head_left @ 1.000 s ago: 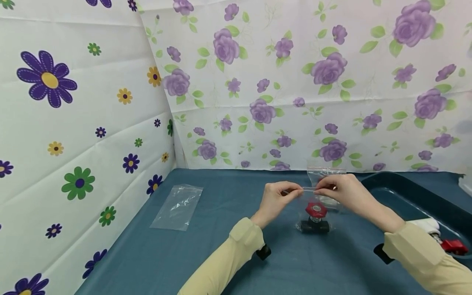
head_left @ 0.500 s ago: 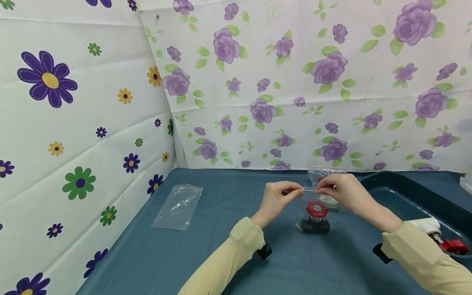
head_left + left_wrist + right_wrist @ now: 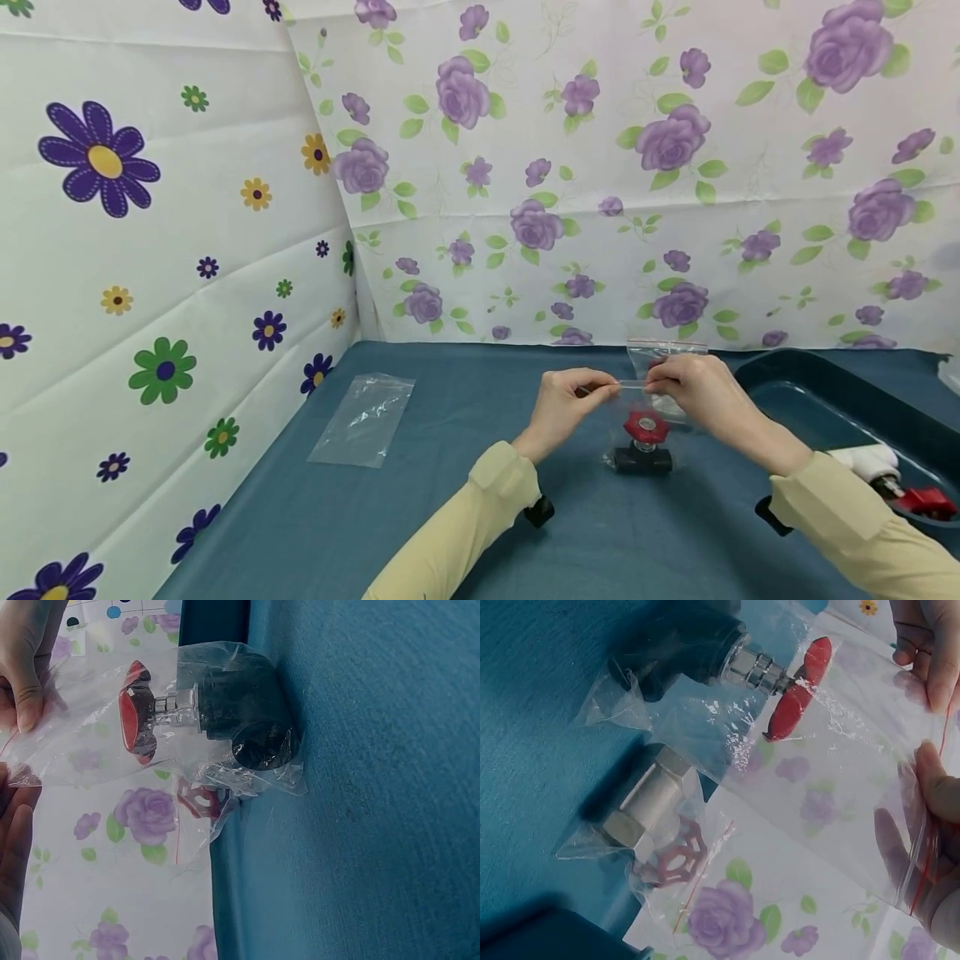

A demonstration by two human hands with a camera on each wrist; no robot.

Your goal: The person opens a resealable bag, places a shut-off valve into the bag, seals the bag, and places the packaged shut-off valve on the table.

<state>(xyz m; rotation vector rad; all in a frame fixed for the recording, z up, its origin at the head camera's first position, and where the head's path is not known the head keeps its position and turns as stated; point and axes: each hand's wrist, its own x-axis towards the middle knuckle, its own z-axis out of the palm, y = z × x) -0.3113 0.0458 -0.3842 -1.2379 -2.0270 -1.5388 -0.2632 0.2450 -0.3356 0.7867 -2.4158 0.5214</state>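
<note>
A clear zip bag (image 3: 832, 780) stands upright on the blue cloth, its top edge pinched by both hands. Inside it sits a valve with a black body (image 3: 643, 460), a metal stem and a red handle (image 3: 647, 427). My left hand (image 3: 564, 408) pinches the left part of the zip edge between thumb and fingers. At the right part, my right hand (image 3: 701, 396) grips the same edge the same way. The right wrist view shows the red zip line (image 3: 928, 859) under the fingers. Whether the zip is fully pressed together, I cannot tell.
Behind the right hand stands another zip bag (image 3: 645, 357) with a metal valve (image 3: 649, 799) and red wheel inside. A flat clear bag (image 3: 362, 421) lies at left. At right, a dark blue tray (image 3: 870, 392) holds a white valve (image 3: 866, 460) with a red handle (image 3: 926, 502).
My right hand has shifted very slightly along the bag's top edge. The left hand keeps its pinch, and the bagged valve stays in place.
</note>
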